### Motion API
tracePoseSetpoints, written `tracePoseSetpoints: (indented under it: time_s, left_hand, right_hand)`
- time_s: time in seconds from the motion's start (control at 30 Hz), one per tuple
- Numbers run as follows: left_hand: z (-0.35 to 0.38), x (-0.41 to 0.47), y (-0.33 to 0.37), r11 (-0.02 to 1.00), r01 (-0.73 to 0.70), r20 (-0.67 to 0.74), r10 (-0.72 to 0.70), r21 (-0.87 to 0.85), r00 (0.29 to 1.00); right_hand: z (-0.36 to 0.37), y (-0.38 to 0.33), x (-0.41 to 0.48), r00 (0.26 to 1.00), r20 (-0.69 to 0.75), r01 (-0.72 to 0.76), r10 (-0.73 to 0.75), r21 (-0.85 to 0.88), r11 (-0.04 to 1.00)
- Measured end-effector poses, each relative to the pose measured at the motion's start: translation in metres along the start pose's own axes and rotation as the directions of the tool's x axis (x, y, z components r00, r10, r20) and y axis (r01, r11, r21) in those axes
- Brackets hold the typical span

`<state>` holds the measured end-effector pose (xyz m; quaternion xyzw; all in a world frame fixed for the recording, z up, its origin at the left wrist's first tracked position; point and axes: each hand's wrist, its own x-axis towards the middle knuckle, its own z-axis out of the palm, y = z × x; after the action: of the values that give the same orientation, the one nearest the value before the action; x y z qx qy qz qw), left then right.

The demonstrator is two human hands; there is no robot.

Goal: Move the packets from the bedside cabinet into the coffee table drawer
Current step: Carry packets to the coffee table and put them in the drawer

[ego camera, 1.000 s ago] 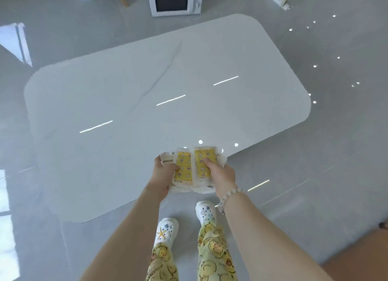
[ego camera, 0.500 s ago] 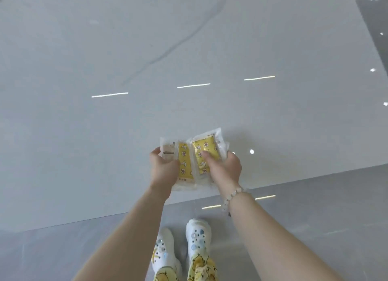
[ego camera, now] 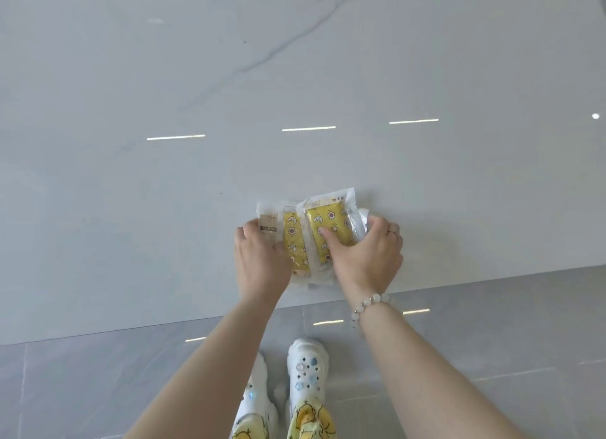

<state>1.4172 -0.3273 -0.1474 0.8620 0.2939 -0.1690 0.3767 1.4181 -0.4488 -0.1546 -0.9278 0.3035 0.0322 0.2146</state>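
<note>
Two packets (ego camera: pixel 331 220) visible — more beneath, count unclear.

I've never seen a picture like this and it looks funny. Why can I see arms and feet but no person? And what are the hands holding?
There is no machine here. A person wears a camera on their head, and it looks down. That is why you see only their own arms, hands and white shoes. The left hand and the right hand both grip a small bundle of packets. These are clear wrappers with yellow insides, printed with stars and moons. The big white surface is a table. The packets are near its front edge, and I cannot tell whether they touch it. Below is the grey floor. The right wrist wears a bead bracelet.
</note>
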Motion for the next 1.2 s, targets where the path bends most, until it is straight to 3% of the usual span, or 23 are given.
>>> tracePoseSetpoints:
  time_s: [0.1,0.13,0.2,0.27,0.3,0.37,0.47,0.53,0.57,0.63,0.73,0.83,1.0,1.2]
  left_hand:
    - [-0.006,-0.002,-0.004,0.996,0.004,-0.053,0.0,0.084,0.999]
    - [-0.01,-0.005,-0.002,0.997,0.006,-0.081,0.0,0.076,0.997]
    - [-0.016,-0.02,-0.001,0.999,-0.023,-0.107,0.026,0.024,0.994]
    - [-0.02,-0.044,-0.007,0.992,-0.124,-0.063,0.122,-0.029,0.991]
    - [-0.021,-0.058,-0.012,0.986,-0.162,-0.03,0.16,-0.047,0.987]
    - [-0.018,-0.088,-0.028,0.983,-0.153,0.026,0.156,-0.103,0.987]
    - [-0.007,-0.113,-0.057,0.976,-0.047,0.01,0.051,-0.215,0.999]
    - [-0.006,-0.112,-0.074,0.97,-0.223,-0.056,0.219,-0.092,0.974]
    - [-0.008,-0.106,-0.08,0.932,-0.359,-0.036,0.36,0.046,0.932]
    - [-0.013,-0.088,-0.09,0.744,-0.573,0.138,0.564,0.345,0.815]
    - [-0.026,-0.065,-0.089,0.485,-0.693,0.31,0.649,0.533,0.694]
    - [-0.033,-0.055,-0.086,0.396,-0.698,0.357,0.648,0.596,0.673]
    - [-0.035,-0.055,-0.089,0.334,-0.725,0.392,0.668,0.602,0.633]
    - [-0.025,-0.054,-0.08,0.398,-0.708,0.293,0.71,0.583,0.641]
  right_hand:
    - [-0.006,0.016,-0.017,0.934,-0.323,0.21,-0.155,0.142,0.967]
    - [-0.008,0.027,-0.027,0.908,-0.356,0.291,-0.22,0.16,0.943]
    - [-0.009,0.057,-0.061,0.875,-0.243,0.455,-0.419,0.114,0.883]
    - [-0.003,0.089,-0.099,0.79,0.024,0.613,-0.613,-0.024,0.79]
    - [0.003,0.1,-0.112,0.748,0.19,0.658,-0.635,-0.088,0.748]
    - [0.025,0.107,-0.12,0.708,0.453,0.66,-0.542,-0.151,0.736]
    - [0.057,0.084,-0.095,0.774,0.513,0.543,-0.371,-0.237,0.806]
    - [0.071,0.074,-0.079,0.777,0.562,0.528,-0.285,-0.334,0.781]
    - [0.076,0.071,-0.074,0.778,0.58,0.527,-0.242,-0.392,0.754]
    - [0.091,0.073,-0.068,0.761,0.614,0.549,-0.21,-0.437,0.712]
    - [0.106,0.082,-0.073,0.743,0.648,0.587,-0.167,-0.512,0.627]
    - [0.111,0.082,-0.081,0.726,0.676,0.593,-0.128,-0.52,0.614]
    - [0.102,0.086,-0.078,0.706,0.693,0.606,-0.143,-0.488,0.629]
    - [0.088,0.103,-0.111,0.661,0.749,0.575,-0.028,-0.483,0.66]
